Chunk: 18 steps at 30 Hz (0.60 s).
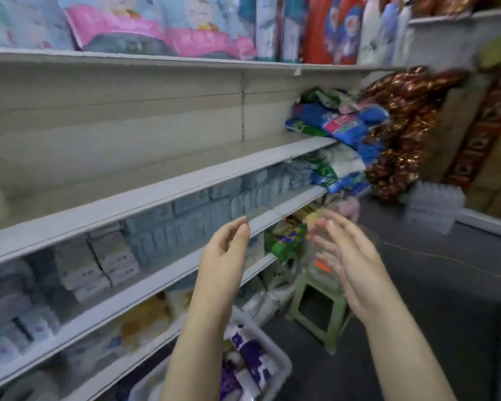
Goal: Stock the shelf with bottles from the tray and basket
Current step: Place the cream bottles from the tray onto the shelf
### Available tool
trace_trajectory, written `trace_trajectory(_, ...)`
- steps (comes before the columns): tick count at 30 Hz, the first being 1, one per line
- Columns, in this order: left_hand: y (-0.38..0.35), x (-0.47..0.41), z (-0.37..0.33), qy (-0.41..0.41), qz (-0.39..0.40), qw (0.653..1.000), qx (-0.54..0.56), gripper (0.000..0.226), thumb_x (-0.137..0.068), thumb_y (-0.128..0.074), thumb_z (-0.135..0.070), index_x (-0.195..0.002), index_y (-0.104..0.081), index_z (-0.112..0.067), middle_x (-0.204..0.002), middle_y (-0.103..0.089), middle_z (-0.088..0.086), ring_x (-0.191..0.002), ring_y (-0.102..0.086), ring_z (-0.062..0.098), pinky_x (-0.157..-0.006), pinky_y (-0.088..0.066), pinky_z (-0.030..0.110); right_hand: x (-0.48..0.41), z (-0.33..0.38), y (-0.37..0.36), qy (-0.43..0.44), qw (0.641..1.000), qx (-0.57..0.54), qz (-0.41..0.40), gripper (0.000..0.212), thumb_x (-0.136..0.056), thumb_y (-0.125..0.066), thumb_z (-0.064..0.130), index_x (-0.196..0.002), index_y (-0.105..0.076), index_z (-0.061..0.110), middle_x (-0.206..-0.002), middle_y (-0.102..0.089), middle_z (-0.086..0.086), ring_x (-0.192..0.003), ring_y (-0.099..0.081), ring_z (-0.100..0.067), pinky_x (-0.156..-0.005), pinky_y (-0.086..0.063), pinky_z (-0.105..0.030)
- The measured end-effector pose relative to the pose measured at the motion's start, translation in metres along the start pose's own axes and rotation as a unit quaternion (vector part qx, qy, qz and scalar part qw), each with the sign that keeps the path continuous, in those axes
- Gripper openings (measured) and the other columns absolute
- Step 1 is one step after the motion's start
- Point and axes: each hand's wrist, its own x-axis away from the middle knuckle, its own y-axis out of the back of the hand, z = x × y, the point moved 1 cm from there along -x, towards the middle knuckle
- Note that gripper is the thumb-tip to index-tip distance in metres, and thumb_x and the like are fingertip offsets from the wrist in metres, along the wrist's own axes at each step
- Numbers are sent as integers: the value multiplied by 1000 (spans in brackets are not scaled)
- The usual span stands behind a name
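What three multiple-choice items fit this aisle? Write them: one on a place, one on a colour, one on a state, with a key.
1. Where does the green stool stand?
A. On the floor, right of the white basket
B. On the top shelf
C. Inside the basket

2. What colour marks the bottles in the basket?
A. Red
B. Purple
C. Yellow

3. How are the left hand and right hand?
A. Both grip bottles
B. Only the left grips one
C. Both open, holding nothing

Key:
1 A, its legs rest on the dark floor beside the basket.
2 B, purple labels show on white bodies.
3 C, the fingers are spread and bare.
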Motion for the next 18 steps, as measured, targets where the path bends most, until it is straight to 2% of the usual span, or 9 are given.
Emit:
trace_trajectory(3, -69, 8, 7, 14, 68, 997, 28, 15, -99, -50, -27, -104, -64, -32, -105, -65, -23, -102, -59, -8, -102, -46, 31, 1, 16, 69, 7, 998, 15, -57, 27, -96, -54, 30, -121, -62, 27, -118, -67, 8, -111, -61, -13, -89, -52, -30)
trace_trajectory(4, -88, 10, 11, 20, 88, 995, 30, 15, -99, -51, -28, -104, -64, -33, -106, -65, -22, -105, -60, -5, -102, -46, 32, 1, 19, 90, 7, 997, 21, -74, 26, -97, -53, 30, -121, -62, 28, -119, -66, 9, -111, -61, -11, -87, -52, -29)
trace_trajectory(6, -122, 13, 18, 24, 122, 992, 21, 15, -99, -51, -30, -105, -63, -36, -111, -65, -20, -111, -60, 3, -103, -46, 35, 2, 21, 125, 5, 994, 35, -103, 23, -97, -53, 31, -118, -62, 32, -120, -65, 10, -111, -61, -11, -94, -49, -33)
trace_trajectory(10, -166, 8, 33, 34, 167, 985, 14, 14, -97, -52, -31, -104, -63, -37, -113, -64, -18, -112, -59, 4, -105, -45, 38, -8, 11, 170, -9, 988, 35, -151, 28, -97, -52, 31, -125, -59, 30, -123, -63, 10, -114, -60, -14, -99, -47, -37)
trace_trajectory(14, -195, -18, 58, 64, 168, 983, 35, 16, -97, -53, -31, -107, -66, -31, -115, -68, -11, -112, -61, 9, -105, -44, 37, -33, -6, 191, -22, 986, 36, -164, 29, -98, -51, 30, -126, -58, 29, -124, -62, 8, -113, -60, -14, -99, -47, -37)
trace_trajectory(18, -227, -54, 97, 122, 163, 976, 76, 19, -99, -50, -29, -110, -65, -25, -112, -70, -6, -106, -63, 13, -95, -46, 34, -79, -37, 211, -39, 983, 64, -170, 25, -99, -50, 30, -123, -58, 33, -124, -62, 9, -114, -59, -11, -99, -47, -35)
